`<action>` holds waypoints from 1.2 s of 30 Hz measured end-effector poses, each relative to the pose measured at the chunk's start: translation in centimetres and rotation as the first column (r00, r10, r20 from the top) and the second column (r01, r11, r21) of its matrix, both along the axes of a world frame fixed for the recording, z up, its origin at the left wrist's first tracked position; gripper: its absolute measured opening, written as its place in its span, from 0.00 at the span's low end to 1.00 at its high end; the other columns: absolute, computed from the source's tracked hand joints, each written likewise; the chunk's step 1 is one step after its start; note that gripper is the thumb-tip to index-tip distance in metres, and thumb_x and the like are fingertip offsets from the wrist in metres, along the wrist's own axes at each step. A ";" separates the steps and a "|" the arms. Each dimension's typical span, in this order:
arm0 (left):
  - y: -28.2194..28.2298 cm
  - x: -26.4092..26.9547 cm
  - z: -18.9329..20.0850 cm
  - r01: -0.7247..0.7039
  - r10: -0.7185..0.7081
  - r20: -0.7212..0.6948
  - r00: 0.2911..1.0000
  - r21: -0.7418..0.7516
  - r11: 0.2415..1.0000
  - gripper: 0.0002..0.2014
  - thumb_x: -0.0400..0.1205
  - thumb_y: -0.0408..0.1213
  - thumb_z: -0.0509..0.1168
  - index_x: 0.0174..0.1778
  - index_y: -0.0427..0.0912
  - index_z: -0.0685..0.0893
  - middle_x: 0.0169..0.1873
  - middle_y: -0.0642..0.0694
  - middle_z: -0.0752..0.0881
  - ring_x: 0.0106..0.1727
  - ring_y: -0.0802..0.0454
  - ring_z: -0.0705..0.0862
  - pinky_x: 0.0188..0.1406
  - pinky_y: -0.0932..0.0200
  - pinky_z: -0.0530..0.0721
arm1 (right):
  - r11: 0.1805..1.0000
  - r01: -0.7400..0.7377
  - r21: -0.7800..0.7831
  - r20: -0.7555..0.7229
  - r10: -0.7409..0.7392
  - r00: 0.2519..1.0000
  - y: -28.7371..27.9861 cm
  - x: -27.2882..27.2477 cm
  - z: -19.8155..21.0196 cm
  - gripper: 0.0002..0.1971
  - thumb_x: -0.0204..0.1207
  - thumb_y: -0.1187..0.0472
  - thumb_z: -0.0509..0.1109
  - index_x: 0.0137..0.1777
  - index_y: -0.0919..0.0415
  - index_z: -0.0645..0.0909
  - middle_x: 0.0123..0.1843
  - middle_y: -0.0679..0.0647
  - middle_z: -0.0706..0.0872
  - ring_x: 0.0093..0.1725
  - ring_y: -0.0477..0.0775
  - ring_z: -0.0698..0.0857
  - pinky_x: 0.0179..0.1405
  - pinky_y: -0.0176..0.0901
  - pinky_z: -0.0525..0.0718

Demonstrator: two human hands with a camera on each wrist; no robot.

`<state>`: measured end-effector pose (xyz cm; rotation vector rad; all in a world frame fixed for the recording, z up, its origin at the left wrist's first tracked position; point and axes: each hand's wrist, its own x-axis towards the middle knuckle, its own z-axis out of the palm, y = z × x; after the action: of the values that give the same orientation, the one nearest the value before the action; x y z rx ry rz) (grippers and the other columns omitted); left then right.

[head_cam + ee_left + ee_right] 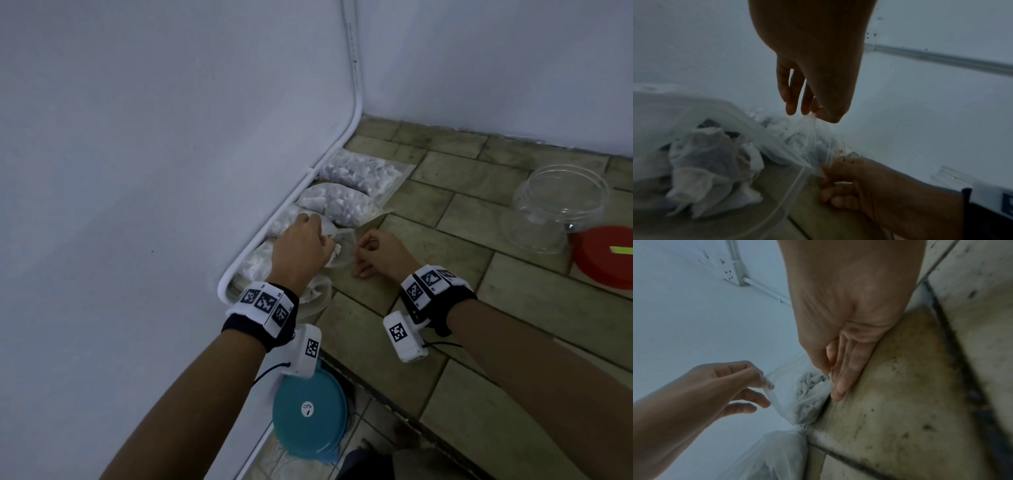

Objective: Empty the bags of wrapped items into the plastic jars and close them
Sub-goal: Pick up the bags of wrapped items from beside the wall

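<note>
Tiled counter (pixel 462 219) against white wall (pixel 137 137)

A red lid (pixel 604 257), a teal lid (pixel 310 413), clear bags (pixel 356 171) of white wrapped items and olive-brown tiles (pixel 462 205).

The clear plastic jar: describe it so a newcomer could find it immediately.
On the tiled ledge, look far right, away from the bags along the wall. The clear plastic jar stands open and empty, beside a round red lid.
</note>
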<state>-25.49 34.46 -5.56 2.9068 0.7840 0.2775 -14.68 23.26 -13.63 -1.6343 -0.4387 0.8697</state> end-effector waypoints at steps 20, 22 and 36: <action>0.2 0.5 -0.3 0.022 -0.037 -0.050 0.998 -0.265 0.964 0.21 0.75 0.39 0.70 0.61 0.39 0.72 0.59 0.41 0.75 0.55 0.40 0.81 0.47 0.49 0.80 | 0.999 -0.053 0.004 -0.071 0.054 0.996 -0.9 1.7 0.3 0.09 0.75 0.68 0.72 0.53 0.67 0.77 0.44 0.63 0.83 0.34 0.59 0.86 0.25 0.42 0.88; -0.1 1.2 -0.2 0.067 -0.082 -0.037 0.996 -0.301 0.951 0.23 0.73 0.41 0.71 0.62 0.39 0.73 0.59 0.41 0.73 0.56 0.42 0.79 0.53 0.48 0.81 | 0.999 0.011 0.032 -0.137 -0.006 0.991 -1.1 2.3 0.4 0.06 0.77 0.64 0.71 0.50 0.64 0.78 0.44 0.62 0.84 0.34 0.59 0.86 0.24 0.42 0.87; -1.0 8.0 -0.6 0.265 -0.269 -0.173 0.948 -0.044 0.963 0.16 0.81 0.42 0.65 0.65 0.42 0.82 0.60 0.40 0.78 0.62 0.40 0.78 0.58 0.48 0.76 | 0.937 0.312 0.155 -0.540 -0.184 0.822 -0.8 4.8 1.2 0.06 0.82 0.65 0.62 0.46 0.63 0.80 0.40 0.56 0.85 0.39 0.50 0.85 0.34 0.33 0.85</action>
<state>-17.49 33.47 -6.19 3.0002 0.3999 -0.0172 -9.92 22.49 -12.46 -1.1394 0.0561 0.9719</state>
